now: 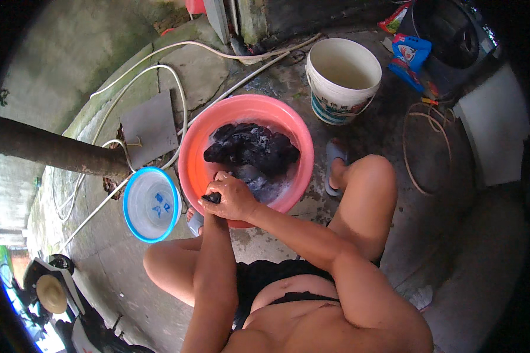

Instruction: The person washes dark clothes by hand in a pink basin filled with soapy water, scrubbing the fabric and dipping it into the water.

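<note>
A pink basin [188, 138] stands on the ground before me with soapy, cloudy water in it. Wet black cloth [256, 147] lies bunched in the basin, with suds on its folds. Over the basin's near left rim, my right hand [238, 197] is closed on dark cloth, and a small bit of it pokes out beside the fingers. My left hand [211, 210] is pressed against it from below, closed around the same cloth; most of its fingers are hidden behind the right hand.
Left of the basin is a clear tub [150, 206] with a blue rim. A white bucket [344, 70] stands beyond at the right, near a blue packet [409, 56] and a black bin [447, 35]. A pale hose [185, 100] loops across the ground past a grey slab [150, 126].
</note>
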The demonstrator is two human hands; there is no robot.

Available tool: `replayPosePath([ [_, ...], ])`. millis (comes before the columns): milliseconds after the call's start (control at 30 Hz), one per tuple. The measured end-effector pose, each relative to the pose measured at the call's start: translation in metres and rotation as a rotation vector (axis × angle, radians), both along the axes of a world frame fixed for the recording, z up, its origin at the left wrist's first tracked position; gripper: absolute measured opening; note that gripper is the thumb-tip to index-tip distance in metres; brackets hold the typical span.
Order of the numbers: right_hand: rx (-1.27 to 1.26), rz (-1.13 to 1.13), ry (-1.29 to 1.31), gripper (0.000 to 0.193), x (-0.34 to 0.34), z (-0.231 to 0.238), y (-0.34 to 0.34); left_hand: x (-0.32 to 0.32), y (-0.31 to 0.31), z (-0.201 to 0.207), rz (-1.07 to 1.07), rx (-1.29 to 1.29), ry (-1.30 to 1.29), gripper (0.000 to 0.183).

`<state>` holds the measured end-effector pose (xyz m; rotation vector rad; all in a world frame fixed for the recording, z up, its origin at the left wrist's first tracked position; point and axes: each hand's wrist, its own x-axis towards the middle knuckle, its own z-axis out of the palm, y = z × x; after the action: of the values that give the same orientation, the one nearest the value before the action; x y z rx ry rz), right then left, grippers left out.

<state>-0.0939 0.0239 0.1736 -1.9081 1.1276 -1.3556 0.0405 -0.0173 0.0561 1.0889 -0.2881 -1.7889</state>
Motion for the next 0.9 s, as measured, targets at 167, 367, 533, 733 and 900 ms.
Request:
replayPosePath([
  [167,0.0,-0.02,-0.068,0.02,-0.015,-0.007,0.006,-0.024,0.009,0.013,0.016,-0.01,0.056,0.036],
  [367,0.013,-0.128,0.046,0.016,-0.038,-0.049,-0.015,-0.046,0.024,0.037,0.108,-0.025,0.034,0.035],
  [533,0.173,-0.147,-0.262,0.021,-0.083,-0.103,-0.066,-0.04,0.014,0.045,0.121,-0.111,-0.184,0.031],
  [733,0.556,0.224,-0.146,0.044,-0.079,-0.055,-0.064,0.005,0.007,0.022,-0.059,-0.277,-1.001,0.023],
  [900,0.496,-0.217,0.54,0.052,-0.036,-0.094,-0.038,0.014,0.001,-0.039,-0.118,-0.381,-0.933,0.056],
])
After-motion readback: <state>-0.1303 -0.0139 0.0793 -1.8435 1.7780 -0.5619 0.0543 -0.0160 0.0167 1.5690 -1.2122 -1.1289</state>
